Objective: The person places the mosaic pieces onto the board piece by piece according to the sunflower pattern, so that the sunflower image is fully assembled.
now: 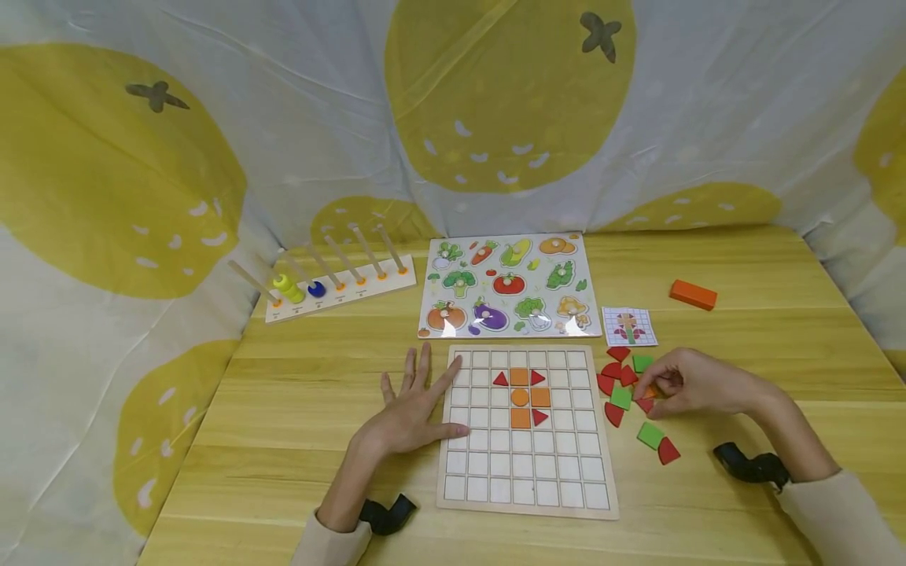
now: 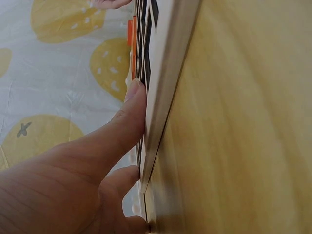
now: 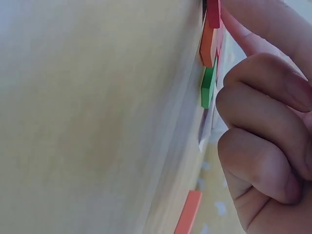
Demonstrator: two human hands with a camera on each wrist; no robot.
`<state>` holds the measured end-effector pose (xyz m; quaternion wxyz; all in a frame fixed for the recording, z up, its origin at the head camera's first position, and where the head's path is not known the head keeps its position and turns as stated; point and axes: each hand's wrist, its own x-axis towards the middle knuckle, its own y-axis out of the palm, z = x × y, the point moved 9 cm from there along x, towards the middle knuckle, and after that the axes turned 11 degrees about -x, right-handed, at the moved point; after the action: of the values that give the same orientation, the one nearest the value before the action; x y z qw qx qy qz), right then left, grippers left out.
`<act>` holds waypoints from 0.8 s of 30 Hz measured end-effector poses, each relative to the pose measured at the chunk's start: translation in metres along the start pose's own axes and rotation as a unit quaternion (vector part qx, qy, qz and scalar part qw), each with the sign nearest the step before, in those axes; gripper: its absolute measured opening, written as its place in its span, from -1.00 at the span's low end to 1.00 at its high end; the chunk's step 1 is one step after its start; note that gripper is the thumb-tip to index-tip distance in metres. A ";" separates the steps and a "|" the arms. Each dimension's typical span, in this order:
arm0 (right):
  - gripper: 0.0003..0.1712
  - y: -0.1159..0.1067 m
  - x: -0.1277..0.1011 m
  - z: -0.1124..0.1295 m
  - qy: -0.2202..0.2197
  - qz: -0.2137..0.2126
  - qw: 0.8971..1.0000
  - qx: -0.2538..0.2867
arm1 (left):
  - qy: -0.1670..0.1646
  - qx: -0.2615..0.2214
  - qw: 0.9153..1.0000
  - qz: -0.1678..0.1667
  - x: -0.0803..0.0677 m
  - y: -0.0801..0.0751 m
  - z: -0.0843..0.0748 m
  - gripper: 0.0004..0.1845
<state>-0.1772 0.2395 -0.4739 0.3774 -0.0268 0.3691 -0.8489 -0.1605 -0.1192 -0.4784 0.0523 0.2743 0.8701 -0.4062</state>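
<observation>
My left hand lies spread at the left edge of a wooden grid board, its thumb and fingertips on the rim. In the left wrist view the thumb presses that edge. On the board are orange squares, an orange disc and red triangles. My right hand is over the loose pieces right of the board, pinching a red piece between thumb and index finger. Around it lie red quarter-circles and green squares; an orange piece is partly hidden.
A small pattern card lies behind the loose pieces. A vegetable knob puzzle sits behind the board. Back left stands a peg counting rack with yellow and blue beads. An orange block lies at the back right.
</observation>
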 end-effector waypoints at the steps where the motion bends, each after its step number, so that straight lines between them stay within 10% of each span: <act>1: -0.80 0.000 0.000 0.000 0.004 -0.003 1.000 -0.002 | 0.002 -0.002 1.000 0.000 0.000 0.000 0.000 0.09; 24: -0.76 0.008 -0.002 0.004 -0.049 0.051 0.996 0.053 | -0.020 0.026 0.999 0.011 0.002 0.001 0.001 0.07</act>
<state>-0.1696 0.2347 -0.4754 0.4387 -0.0291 0.3053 -0.8447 -0.1624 -0.1189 -0.4805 0.0673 0.2769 0.8549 -0.4335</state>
